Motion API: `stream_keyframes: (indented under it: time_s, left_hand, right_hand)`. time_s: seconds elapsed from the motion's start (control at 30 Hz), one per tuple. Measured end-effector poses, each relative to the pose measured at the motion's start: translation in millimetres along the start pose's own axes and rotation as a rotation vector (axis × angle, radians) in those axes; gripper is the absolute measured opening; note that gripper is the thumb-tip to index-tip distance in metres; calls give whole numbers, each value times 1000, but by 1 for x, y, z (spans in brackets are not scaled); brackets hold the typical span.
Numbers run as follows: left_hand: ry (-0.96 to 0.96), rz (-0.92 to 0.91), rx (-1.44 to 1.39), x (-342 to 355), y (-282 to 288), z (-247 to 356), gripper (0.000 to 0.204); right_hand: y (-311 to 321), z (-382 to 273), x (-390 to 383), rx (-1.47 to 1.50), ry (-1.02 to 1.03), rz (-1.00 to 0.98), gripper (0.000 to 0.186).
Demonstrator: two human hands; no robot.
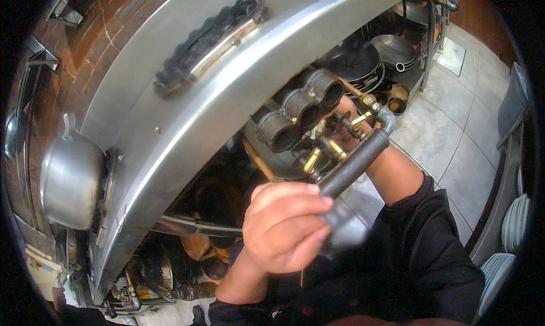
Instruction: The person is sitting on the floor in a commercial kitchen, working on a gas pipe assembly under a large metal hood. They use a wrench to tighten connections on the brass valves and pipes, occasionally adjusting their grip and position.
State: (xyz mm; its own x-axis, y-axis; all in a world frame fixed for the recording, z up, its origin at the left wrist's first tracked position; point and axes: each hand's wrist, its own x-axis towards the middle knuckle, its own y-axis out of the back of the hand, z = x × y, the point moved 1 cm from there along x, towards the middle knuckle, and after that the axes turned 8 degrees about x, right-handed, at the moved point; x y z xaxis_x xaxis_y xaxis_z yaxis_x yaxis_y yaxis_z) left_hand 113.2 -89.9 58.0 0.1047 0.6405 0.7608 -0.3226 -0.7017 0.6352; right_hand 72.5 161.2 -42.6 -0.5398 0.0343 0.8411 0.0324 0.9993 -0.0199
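Left hand on the dark pipe, below the bench's front edge

Left grip [286, 226]: fingers closed around the near end of a dark pipe [357, 162]. Right grip [342, 134]: reaches in behind the pipe, largely hidden by the fittings; cannot tell whether it is clenched on anything.

Pipe position: slanted, beside the front edge of the steel bench [170, 150] and off its top. Brass valve handles [311, 161] stand along its bench-facing side. At the far end a grey elbow [387, 118] turns back to a brass fitting [370, 103]. Three blackened burner tubes [301, 113] sit in a row between the valves and the bench's front edge — open mouths toward the pipe.

On the bench top: a black burner grate [210, 47] back from the front edge; a large metal pot [74, 181] toward the left end.

Surroundings: dark pans [355, 59] stacked beneath the bench's front edge — beyond the tubes. Pale floor tiles [437, 116] on the right; white plates [515, 224] stacked at far right.
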Motion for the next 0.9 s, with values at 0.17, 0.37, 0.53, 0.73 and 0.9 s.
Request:
stream_keyframes:
  time_s: [0.17,0.37,0.53,0.73,0.9]
  left_hand:
    - [-6,35,-10,1,2,-1,14]
    - [-6,71,-54,-3,4,-3,19]
    - [25,267,-252,-11,15,-4,14]
    - [366,500,-659,-92,15,-49,7]
    - [954,619,-538,-124,-30,-87,2]
  right_hand:
    - [8,6,-8,678,-309,385,25]
    - [4,-55,-26,285,-509,712,31]
    - [22,-94,-45,800,-407,499,28]
    - [24,-126,-72,631,-516,571,28]
    - [22,-154,-84,503,-508,552,22]
